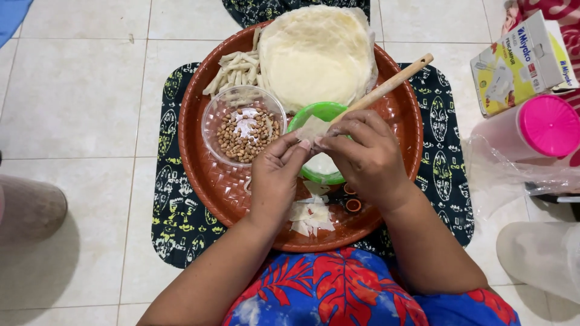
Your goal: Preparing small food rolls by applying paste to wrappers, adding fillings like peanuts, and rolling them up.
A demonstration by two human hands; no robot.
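My left hand and my right hand meet over a round reddish-brown woven tray, and together pinch a small thin pale wrapper piece. Just beneath them sits a green bowl with white paste, with a wooden stick leaning out of it to the upper right. A clear bowl of peanuts stands left of the hands. Folded pale pieces lie on the tray's near side. A stack of round pale wrappers fills the far side, with thin rolled sticks beside it.
The tray rests on a dark patterned mat on a white tiled floor. To the right are a yellow-white carton, a container with a pink lid and a clear plastic bag. A foot is at the left edge.
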